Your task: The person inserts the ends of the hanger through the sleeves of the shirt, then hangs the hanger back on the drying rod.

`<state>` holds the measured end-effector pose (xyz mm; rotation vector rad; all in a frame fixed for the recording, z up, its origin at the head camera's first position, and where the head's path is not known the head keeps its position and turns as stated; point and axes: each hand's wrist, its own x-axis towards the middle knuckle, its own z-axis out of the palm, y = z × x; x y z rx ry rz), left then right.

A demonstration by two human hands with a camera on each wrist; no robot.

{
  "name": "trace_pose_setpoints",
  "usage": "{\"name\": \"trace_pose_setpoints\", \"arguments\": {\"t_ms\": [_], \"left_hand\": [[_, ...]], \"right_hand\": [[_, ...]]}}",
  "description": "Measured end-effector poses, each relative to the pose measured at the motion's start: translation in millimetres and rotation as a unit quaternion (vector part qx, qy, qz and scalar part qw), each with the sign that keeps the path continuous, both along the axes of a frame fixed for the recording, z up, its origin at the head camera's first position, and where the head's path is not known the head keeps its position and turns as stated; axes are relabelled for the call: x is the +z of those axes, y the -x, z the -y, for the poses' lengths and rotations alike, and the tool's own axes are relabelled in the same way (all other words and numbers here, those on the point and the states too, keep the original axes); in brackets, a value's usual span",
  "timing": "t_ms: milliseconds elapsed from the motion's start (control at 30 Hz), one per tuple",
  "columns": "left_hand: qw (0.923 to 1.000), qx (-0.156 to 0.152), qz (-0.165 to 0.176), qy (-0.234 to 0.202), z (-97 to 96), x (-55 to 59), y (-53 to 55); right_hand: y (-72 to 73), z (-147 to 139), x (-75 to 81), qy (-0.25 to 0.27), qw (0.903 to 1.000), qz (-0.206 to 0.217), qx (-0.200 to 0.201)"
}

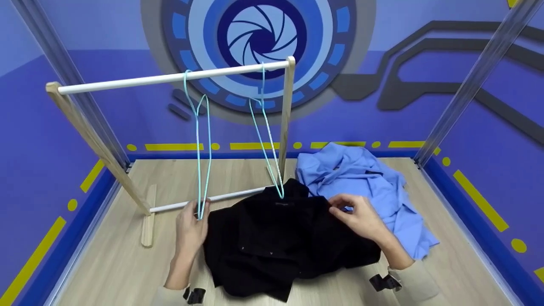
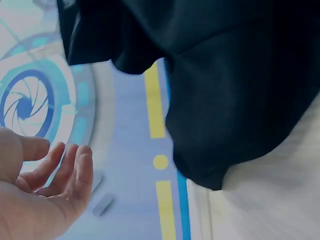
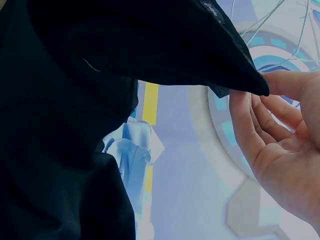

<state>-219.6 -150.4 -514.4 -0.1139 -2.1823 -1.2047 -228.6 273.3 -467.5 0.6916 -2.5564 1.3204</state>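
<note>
A black shirt [image 1: 272,238] with a neck label and small light buttons spreads in front of me, its upper edge raised. My right hand [image 1: 359,214] pinches that edge at its right end between thumb and fingers; the right wrist view shows the pinched corner of the shirt [image 3: 210,65]. To the left of the shirt is my left hand [image 1: 191,227], fingers loosely bent and nothing gripped in the left wrist view. In the head view a light-blue wire hanger [image 1: 198,148] overlaps its fingertips; contact is unclear. Another hanger [image 1: 273,148] reaches down to the shirt's neck.
Both hangers hang from the white top bar [image 1: 140,83] of a wooden-legged rack, which has a lower bar [image 1: 170,207] too. A crumpled blue shirt [image 1: 352,170] lies at the back right. Painted walls and clear corner posts enclose the wooden tabletop [image 1: 110,263].
</note>
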Motion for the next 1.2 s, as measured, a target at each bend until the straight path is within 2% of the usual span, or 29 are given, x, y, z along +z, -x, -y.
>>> {"name": "trace_pose_setpoints", "arguments": {"t_ms": [100,233,300,433,533,633,733,933,1067,1200], "left_hand": [[0.9985,0.017,0.031,-0.043,6.4,8.1,-2.6],[0.9901,0.011,0.028,-0.137,11.7,19.0,-4.5],[0.9799,-0.004,0.012,-0.199,12.7,25.1,-4.7],[0.9516,-0.025,-0.01,-0.306,13.5,38.0,-7.0],[0.9365,-0.037,-0.025,-0.348,14.5,49.0,-11.6],[0.9309,-0.053,-0.035,-0.36,15.3,60.8,-17.1],[0.9346,-0.062,-0.034,-0.348,15.0,72.8,-22.2],[0.955,-0.066,-0.018,-0.288,8.4,93.0,-31.0],[0.9674,-0.067,-0.011,-0.244,3.9,100.6,-33.6],[0.9732,-0.065,-0.008,-0.22,1.6,103.9,-32.5]], "right_hand": [[-0.9,0,-1.0,0.002,1.0,0.006,0.0],[-1.8,0,-2.7,0.002,0.9999,0.012,0.001],[-1.9,0,-3.0,0.001,0.9999,0.015,0.003],[-1.7,0,-2.6,0.003,0.9998,0.018,0.005],[-1.7,0,-2.4,0.003,0.9998,0.019,0.007],[-1.8,-1,-2.9,0.003,0.9997,0.021,0.009],[-1.7,-1,-3.3,0.0,0.9998,0.02,0.008],[-1.2,-1,-2.7,-0.007,0.9998,0.017,0.005],[-1.5,-1,-2.1,-0.007,0.9998,0.019,0.006],[-1.6,-1,-3.1,-0.006,0.9998,0.019,0.007]]}}
